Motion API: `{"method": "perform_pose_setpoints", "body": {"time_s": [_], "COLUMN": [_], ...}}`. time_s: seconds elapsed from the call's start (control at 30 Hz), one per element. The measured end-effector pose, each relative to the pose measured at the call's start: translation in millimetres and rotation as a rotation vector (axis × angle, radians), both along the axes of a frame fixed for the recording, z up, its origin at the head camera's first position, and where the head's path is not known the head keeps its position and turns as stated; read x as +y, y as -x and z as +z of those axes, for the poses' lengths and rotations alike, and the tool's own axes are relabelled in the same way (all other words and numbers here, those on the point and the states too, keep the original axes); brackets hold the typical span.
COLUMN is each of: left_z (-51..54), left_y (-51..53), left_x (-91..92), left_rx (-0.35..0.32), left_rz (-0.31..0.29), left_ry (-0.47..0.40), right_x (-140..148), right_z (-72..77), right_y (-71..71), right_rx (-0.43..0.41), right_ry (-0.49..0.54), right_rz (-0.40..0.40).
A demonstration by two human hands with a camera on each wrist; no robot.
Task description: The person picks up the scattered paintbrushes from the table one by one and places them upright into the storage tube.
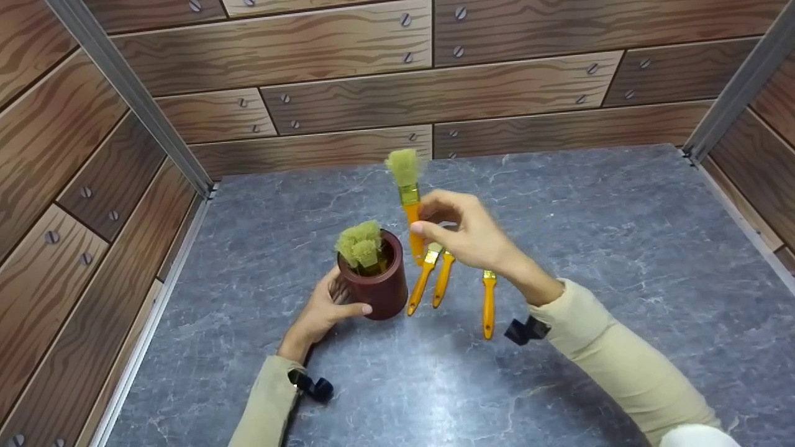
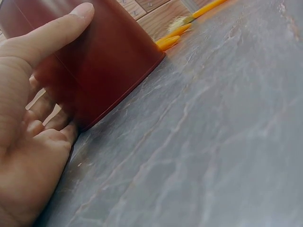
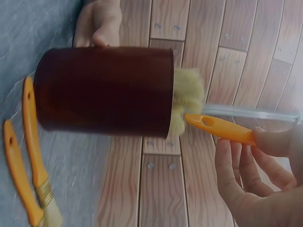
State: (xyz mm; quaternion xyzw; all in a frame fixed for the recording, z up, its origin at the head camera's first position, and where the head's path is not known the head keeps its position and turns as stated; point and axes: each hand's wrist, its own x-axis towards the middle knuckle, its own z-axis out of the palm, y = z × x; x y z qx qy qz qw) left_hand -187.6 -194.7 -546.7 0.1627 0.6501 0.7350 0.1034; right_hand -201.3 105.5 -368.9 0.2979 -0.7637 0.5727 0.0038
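Plank-print walls [image 1: 348,62] with printed screws behind and at both sides; grey marbled surface [image 1: 242,267] below; metal corner posts [image 1: 133,81] at the left and right edges. Beige sleeves [image 1: 621,366] on both forearms.

Right hand [image 1: 469,233]: grip nearly closed, thumb and fingers pinching a handle. Left hand [image 1: 323,310]: grip spread to the width of the cup, thumb across the near side, fingers around the left side.

Dark red cylindrical cup [image 1: 385,298] stands upright on the surface, in the left grip. Bristle-up paintbrushes [image 1: 360,242] inside it, at least two, exact count unclear.

Held paintbrush [image 1: 412,214]: orange handle, metal ferrule, pale bristles on top, in the right grip, raised. Handle's holed end points down, just above rim level near the cup's mouth; can't tell if it touches the bristles there.

Three loose paintbrushes [image 1: 489,304] lie on the surface right of the cup, two near each other, one farther right. Black wrist mounts [image 1: 526,330] at both cuffs.
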Motion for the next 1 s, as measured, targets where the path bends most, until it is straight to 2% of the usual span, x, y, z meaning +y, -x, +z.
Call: {"method": "perform_pose_setpoints", "body": {"time_s": [0.37,0.6,1.0], "left_z": [0.9,1.9,0.6], "left_y": [-1.8,-1.0,0.1], "left_x": [-2.2,-2.5,-0.9], "left_rx": [-0.013,-0.005,-0.002], "left_rz": [-0.014,-0.03,-0.024], "left_ry": [0.014,0.016,0.012], "right_x": [-42.1,-52.3,-60.1], "right_z": [-1.4,-1.9,-7.1], "right_y": [-8.9,-11.3,-11.9], "right_rx": [0.059,0.087,0.13], "right_ry": [0.003,-0.013,-0.01], "right_rz": [0.019,0.041,0.056]}}
